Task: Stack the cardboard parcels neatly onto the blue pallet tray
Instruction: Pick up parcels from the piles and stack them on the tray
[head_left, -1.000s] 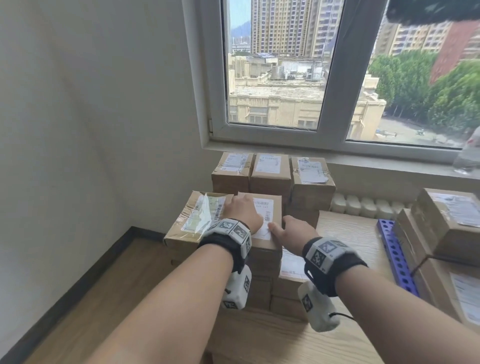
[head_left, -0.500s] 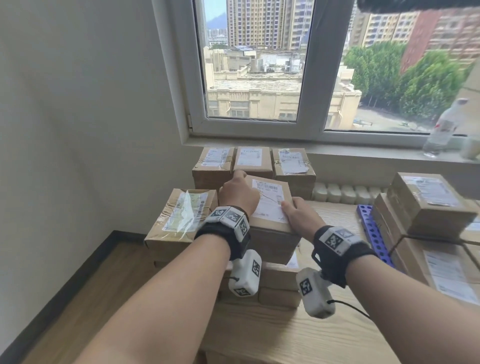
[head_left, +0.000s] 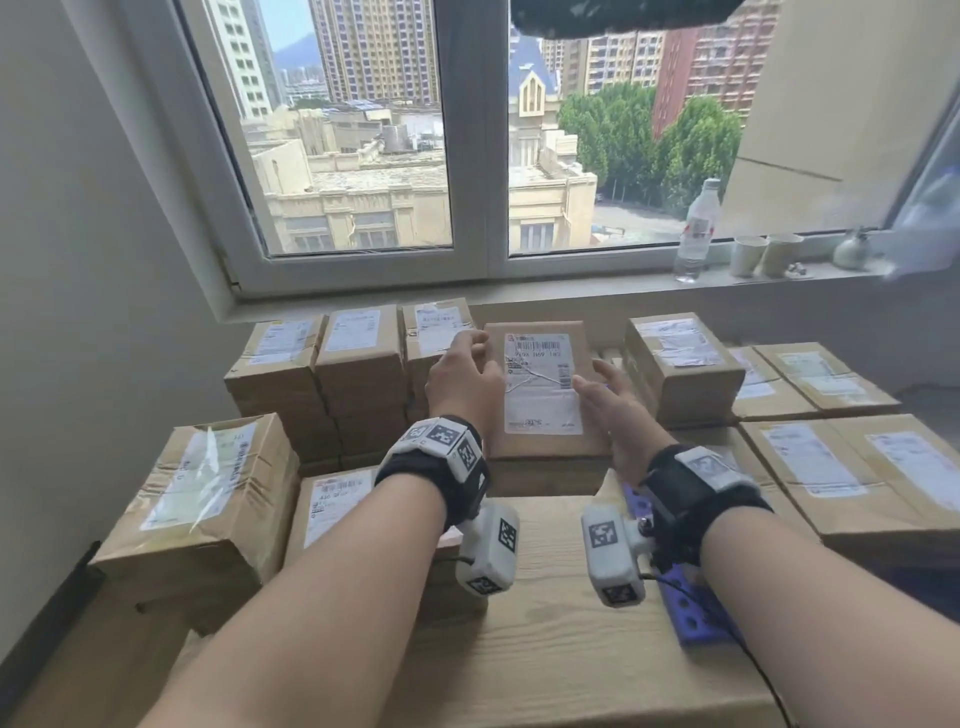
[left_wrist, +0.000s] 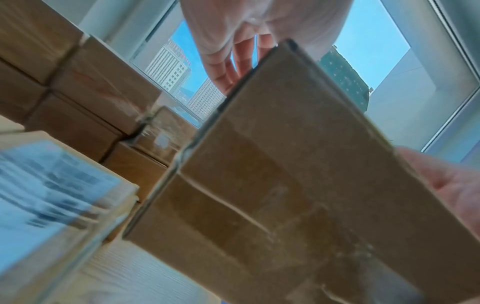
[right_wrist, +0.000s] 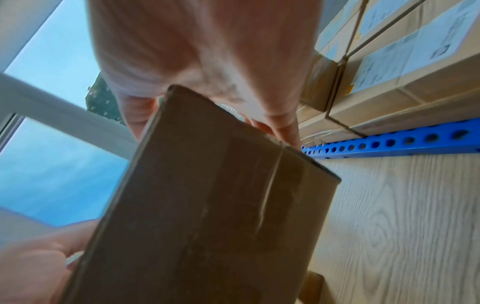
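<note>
I hold a labelled cardboard parcel (head_left: 540, 395) in the air between both hands, over the wooden table. My left hand (head_left: 462, 379) grips its left edge with fingers curled over the top. My right hand (head_left: 608, 400) clasps its right side, thumb on the label. The left wrist view shows the parcel's brown underside (left_wrist: 298, 185), as does the right wrist view (right_wrist: 207, 205). The blue pallet tray (head_left: 691, 613) lies to the right, its perforated edge (right_wrist: 389, 144) showing. Several flat parcels (head_left: 857, 467) lie on it, and a taller parcel (head_left: 680, 364) stands behind them.
Stacks of parcels (head_left: 358, 364) stand against the wall under the window at back left. A large taped parcel (head_left: 208, 499) and a lower one (head_left: 332, 504) sit at the left. Bare wooden tabletop (head_left: 545, 649) lies below my wrists. A bottle (head_left: 696, 228) and cups (head_left: 748, 254) stand on the sill.
Both hands have lifted the parcel off the left stack and carried it to the right, towards the blue tray. The view has turned right with it.
</note>
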